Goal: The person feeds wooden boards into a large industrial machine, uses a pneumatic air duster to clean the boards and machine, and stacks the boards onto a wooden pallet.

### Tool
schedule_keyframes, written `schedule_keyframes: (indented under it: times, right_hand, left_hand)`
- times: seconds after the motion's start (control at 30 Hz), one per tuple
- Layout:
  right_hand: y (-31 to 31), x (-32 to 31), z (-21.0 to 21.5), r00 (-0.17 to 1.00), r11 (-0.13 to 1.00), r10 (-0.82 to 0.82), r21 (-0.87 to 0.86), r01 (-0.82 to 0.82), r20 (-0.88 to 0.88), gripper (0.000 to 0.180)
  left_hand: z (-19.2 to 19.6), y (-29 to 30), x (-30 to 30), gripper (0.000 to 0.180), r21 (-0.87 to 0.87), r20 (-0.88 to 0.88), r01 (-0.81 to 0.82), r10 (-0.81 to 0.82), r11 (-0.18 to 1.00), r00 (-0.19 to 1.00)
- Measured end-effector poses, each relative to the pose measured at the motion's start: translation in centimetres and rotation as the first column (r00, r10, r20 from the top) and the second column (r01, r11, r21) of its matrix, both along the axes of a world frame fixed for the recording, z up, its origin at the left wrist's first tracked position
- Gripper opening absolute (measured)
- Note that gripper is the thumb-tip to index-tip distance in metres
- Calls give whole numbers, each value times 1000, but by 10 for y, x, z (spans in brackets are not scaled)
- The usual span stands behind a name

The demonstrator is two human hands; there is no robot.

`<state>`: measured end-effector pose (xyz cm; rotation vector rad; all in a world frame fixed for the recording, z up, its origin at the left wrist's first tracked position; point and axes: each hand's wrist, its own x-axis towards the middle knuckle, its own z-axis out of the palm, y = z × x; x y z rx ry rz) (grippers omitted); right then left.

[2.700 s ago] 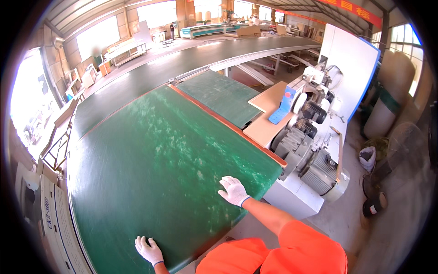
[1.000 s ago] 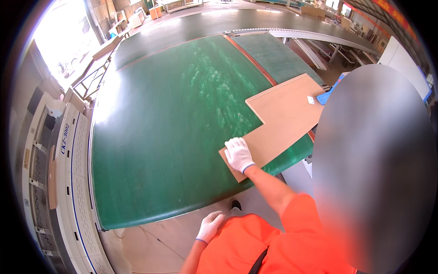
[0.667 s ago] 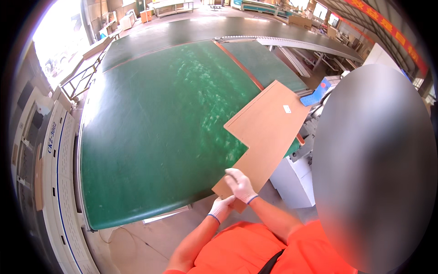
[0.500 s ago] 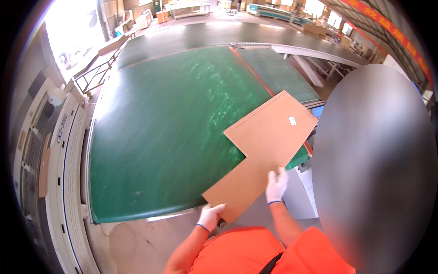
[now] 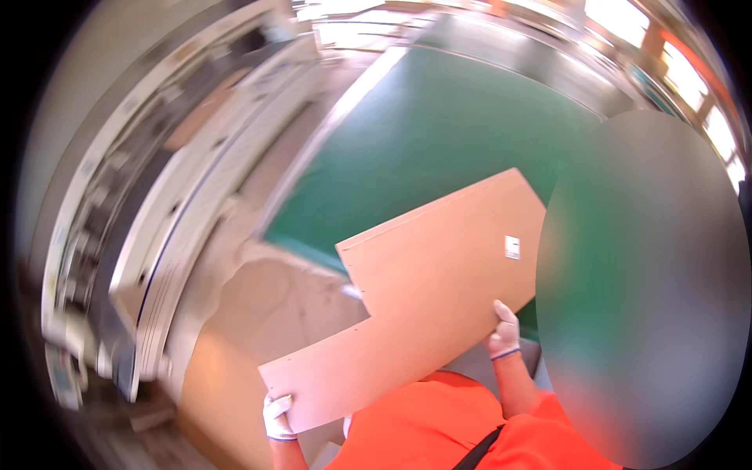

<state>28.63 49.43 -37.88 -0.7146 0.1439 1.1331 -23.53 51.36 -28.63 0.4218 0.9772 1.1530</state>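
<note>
An L-shaped brown board [image 5: 423, 290] with a small white label [image 5: 512, 247] is held up in front of me in both gloved hands. My left hand [image 5: 278, 417] grips the corner of its narrow end, thumb on top and fingers hidden beneath. My right hand [image 5: 504, 329] holds the near edge farther along, its thumb lying on the face. Part of the board's right end meets a large blurred patch that hides what is behind it. Beyond the board lies a green conveyor belt [image 5: 439, 133].
A long white machine [image 5: 211, 164] runs along the left, with a brown strip [image 5: 205, 110] lying in it. Concrete floor [image 5: 274, 301] shows between machine and belt. At the lower left is a flat orange-brown surface [image 5: 215, 392]. Bright windows [image 5: 619, 19] stand at the far right.
My view has swung left. The board, which reached over the belt's near right corner, has come off toward me and turned, still in both hands. My left hand has moved out to the left.
</note>
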Motion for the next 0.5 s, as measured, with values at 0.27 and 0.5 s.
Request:
schedule_keyframes:
  times: [0.27, 0.5]
  right_hand:
    - [190, -250, 44, 813, 809, 573, 89, -581, 103, 49]
    - [306, -500, 63, 495, 494, 864, 41, -869, 94, 44]
  left_hand:
    - [-28, -106, -169, 64, -2, 16, -563, 563, 827, 827]
    - [-1, -161, -223, 77, 115, 166, -881, 866, 458, 472]
